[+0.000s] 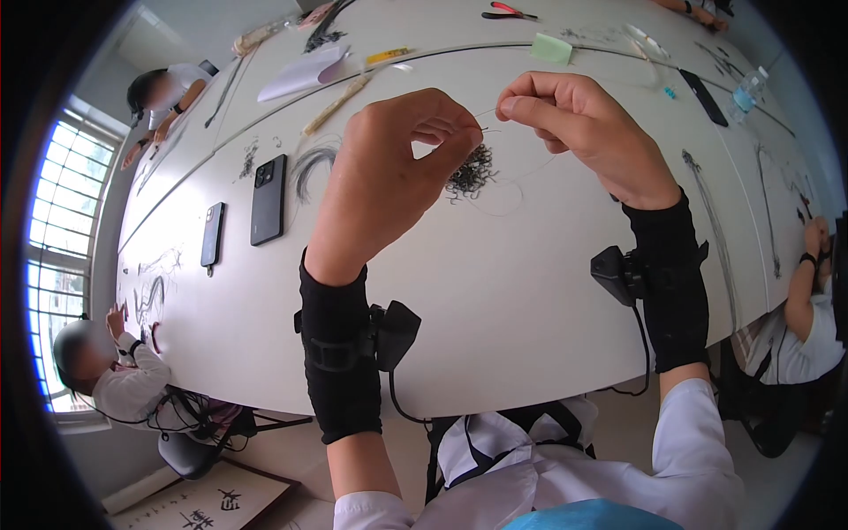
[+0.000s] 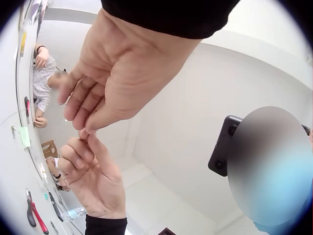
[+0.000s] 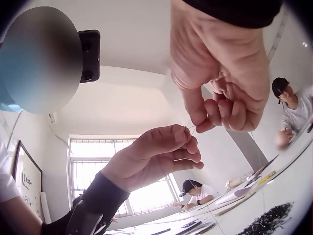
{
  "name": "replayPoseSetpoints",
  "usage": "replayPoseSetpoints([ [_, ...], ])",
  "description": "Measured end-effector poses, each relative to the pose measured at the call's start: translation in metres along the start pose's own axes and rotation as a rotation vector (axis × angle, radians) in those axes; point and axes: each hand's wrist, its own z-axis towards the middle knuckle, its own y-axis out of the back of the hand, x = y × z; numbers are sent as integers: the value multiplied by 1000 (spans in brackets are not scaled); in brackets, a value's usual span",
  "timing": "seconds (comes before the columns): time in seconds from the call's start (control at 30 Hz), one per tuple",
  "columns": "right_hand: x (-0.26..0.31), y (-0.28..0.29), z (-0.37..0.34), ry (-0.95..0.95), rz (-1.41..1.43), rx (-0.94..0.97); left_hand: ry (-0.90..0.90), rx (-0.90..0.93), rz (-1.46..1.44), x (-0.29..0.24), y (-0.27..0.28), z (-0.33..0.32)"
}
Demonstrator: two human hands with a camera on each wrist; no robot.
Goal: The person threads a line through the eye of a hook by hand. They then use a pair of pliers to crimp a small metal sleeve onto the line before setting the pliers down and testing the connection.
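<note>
In the head view my left hand (image 1: 380, 172) is raised over the table, thumb and forefinger pinching a tiny dark fish hook (image 1: 491, 131). My right hand (image 1: 587, 128) pinches a thin, pale fishing line (image 1: 485, 112) between thumb and forefinger, and the line spans the small gap to the left fingertips. Below the hands lies a pile of small dark fish hooks (image 1: 475, 174), partly hidden behind the left fingers. The right wrist view shows the fingertips of both hands close together, the right hand (image 3: 222, 73) above the left hand (image 3: 151, 156).
Two phones (image 1: 268, 200) and a bundle of dark strands (image 1: 311, 168) lie left of my left hand. Farther back are a wooden stick (image 1: 336, 104), white paper (image 1: 303, 73), a green note (image 1: 551, 49) and red-handled pliers (image 1: 510, 11). A water bottle (image 1: 749, 91) stands at right. Other people sit around the table.
</note>
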Motion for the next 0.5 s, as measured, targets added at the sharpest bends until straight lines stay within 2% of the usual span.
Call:
replayPoseSetpoints([
  [0.07,1,0,0,24,-28,-75,9,-28,50,5,0,0],
  [0.27,-4,-5,3,86,-12,-115,17,-45,85,4,-3,0],
  [0.5,-5,-8,3,65,-128,-86,36,-30,105,5,-4,0],
])
